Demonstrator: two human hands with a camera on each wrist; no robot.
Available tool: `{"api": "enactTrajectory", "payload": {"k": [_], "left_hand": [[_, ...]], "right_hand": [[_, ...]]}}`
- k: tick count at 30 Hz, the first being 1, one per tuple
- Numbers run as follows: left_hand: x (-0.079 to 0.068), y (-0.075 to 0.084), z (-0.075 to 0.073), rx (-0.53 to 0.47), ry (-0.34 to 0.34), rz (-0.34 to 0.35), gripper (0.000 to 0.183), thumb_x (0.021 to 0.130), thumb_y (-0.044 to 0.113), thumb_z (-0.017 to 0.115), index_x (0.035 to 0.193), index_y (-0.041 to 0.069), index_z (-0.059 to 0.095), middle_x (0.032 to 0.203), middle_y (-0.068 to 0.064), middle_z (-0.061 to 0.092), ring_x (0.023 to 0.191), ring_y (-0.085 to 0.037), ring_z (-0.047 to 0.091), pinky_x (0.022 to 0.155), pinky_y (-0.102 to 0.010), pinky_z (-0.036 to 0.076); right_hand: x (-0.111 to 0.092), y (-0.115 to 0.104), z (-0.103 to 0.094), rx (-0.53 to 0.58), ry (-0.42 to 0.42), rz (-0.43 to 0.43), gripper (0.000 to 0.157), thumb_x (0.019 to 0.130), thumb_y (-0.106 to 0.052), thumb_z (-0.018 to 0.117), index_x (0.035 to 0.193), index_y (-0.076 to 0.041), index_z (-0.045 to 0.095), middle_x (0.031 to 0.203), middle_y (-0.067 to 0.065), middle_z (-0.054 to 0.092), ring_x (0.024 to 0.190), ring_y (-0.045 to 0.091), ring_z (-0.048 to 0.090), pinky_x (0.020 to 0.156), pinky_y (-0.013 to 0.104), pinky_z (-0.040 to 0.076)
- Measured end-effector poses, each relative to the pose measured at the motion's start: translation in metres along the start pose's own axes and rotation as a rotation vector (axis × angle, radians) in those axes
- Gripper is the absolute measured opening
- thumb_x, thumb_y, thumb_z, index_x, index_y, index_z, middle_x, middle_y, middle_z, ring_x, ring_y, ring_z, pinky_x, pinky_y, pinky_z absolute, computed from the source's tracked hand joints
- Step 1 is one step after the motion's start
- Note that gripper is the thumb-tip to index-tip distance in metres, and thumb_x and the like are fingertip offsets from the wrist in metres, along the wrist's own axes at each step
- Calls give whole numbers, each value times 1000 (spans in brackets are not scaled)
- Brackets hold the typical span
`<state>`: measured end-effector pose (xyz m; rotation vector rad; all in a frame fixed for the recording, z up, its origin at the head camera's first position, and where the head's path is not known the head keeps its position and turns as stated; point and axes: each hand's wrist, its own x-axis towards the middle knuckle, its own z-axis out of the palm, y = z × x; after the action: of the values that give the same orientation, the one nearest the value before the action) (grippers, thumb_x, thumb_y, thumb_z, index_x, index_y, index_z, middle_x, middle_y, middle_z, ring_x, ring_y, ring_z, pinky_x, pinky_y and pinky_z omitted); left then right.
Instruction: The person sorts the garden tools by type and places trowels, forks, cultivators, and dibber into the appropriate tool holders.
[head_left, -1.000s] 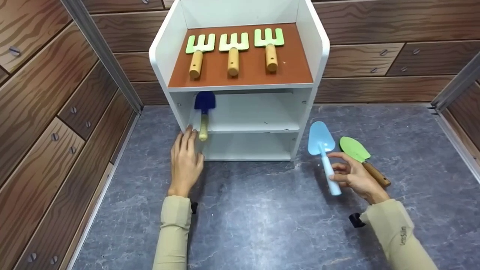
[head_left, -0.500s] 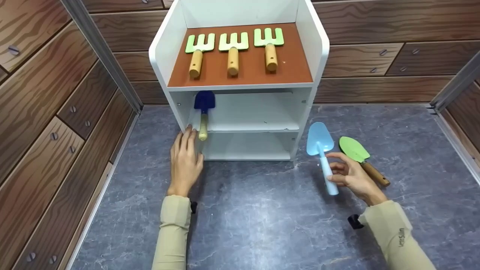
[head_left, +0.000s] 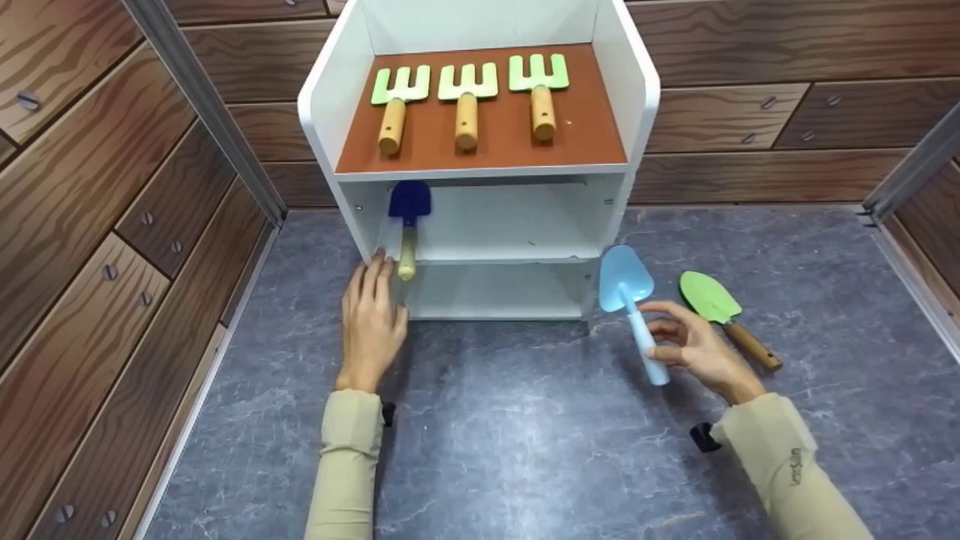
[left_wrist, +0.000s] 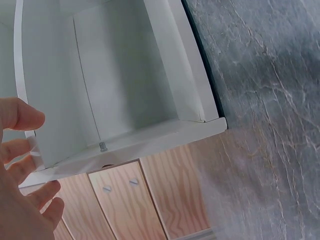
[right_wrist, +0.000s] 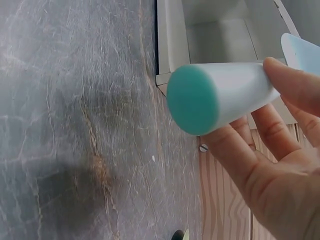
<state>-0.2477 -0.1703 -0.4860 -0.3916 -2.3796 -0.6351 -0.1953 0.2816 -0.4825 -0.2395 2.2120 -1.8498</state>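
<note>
My right hand (head_left: 694, 349) pinches the handle of a light blue trowel (head_left: 626, 279), lifted off the floor just right of the white shelf unit (head_left: 630, 97). In the right wrist view the round teal end of the trowel handle (right_wrist: 192, 100) faces the camera. My left hand (head_left: 371, 322) rests at the unit's left front edge with its fingers extended; the left wrist view has that hand (left_wrist: 22, 200) beside the side panel. Near those fingers a dark blue trowel (head_left: 409, 201) with a pale wooden handle lies on the middle shelf, its handle jutting over the edge.
Three green hand forks (head_left: 466, 105) with wooden handles lie on the brown top. A green trowel (head_left: 709, 296) with a brown handle is on the grey marbled floor (head_left: 495, 450), right of my right hand. Wood-patterned panels (head_left: 757, 45) stand around the floor.
My right hand has shifted left with the light blue trowel, bringing its blade close to the unit's right side. The left hand has stayed in place.
</note>
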Motion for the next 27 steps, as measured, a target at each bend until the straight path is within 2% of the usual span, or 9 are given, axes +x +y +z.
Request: {"api": "enactTrajectory", "payload": {"k": [8,15,17,23,27], "left_hand": [[0,-1,-1,-7,-2,1,60,81,-1,69,138,-5,52,152,-19,45,135,-46,40,112,-62,31],[-1,0,-1,-3,12,13,60,80,-2,68,138,-6,53,151,-20,45,134,-48,41,111,-62,32],[-1,0,0,-1,17,19,60,80,-3,68,138,-6,53,151,-19,46,132,-48,42,110,-62,34],[-1,-1,0,2,19,21,60,79,-3,68,137,-6,53,150,-19,47,132,-48,43,109,-62,34],[0,-1,-1,-2,10,13,61,79,-2,68,138,-6,53,151,-19,46,133,-47,42,110,-62,33]], "right_hand": [[6,-2,3,-29,-26,-16,62,91,10,64,147,8,38,121,30,60,101,28,67,78,41,60],[11,-3,8,-61,-34,-58,61,89,10,67,144,11,41,114,19,65,97,18,67,76,38,60],[12,-5,10,-68,-35,-51,61,88,10,67,144,10,42,115,21,64,97,18,66,76,38,60],[17,-12,16,-71,-48,-17,62,89,10,66,147,7,42,121,31,60,100,26,66,76,40,60],[21,-18,19,-77,-60,-17,62,90,9,67,147,5,43,122,30,60,102,30,65,77,40,60]]}}
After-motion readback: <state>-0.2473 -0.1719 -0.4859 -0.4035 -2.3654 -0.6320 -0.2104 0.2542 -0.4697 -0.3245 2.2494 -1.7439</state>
